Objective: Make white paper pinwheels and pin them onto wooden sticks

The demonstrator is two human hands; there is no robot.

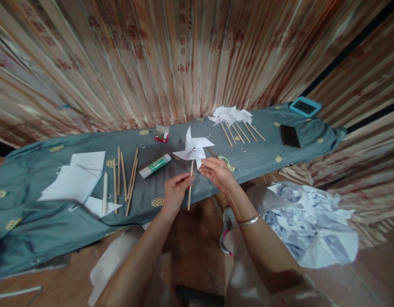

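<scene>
A white paper pinwheel (193,149) on a thin wooden stick (190,189) is held up over the front edge of a grey-green cloth-covered table (39,221). My left hand (175,192) is closed round the stick just below the wheel. My right hand (217,170) pinches the lower right blade of the wheel with its fingertips. A silver pin sits at the wheel's centre.
Several finished pinwheels (230,115) lie at the back right. Loose sticks (124,177), white paper sheets (75,179), a white candle (105,192), a glue stick (155,165) and a small red box (161,134) lie left. A phone (289,136), a teal device (304,106) and a bag of paper scraps (312,221) are right.
</scene>
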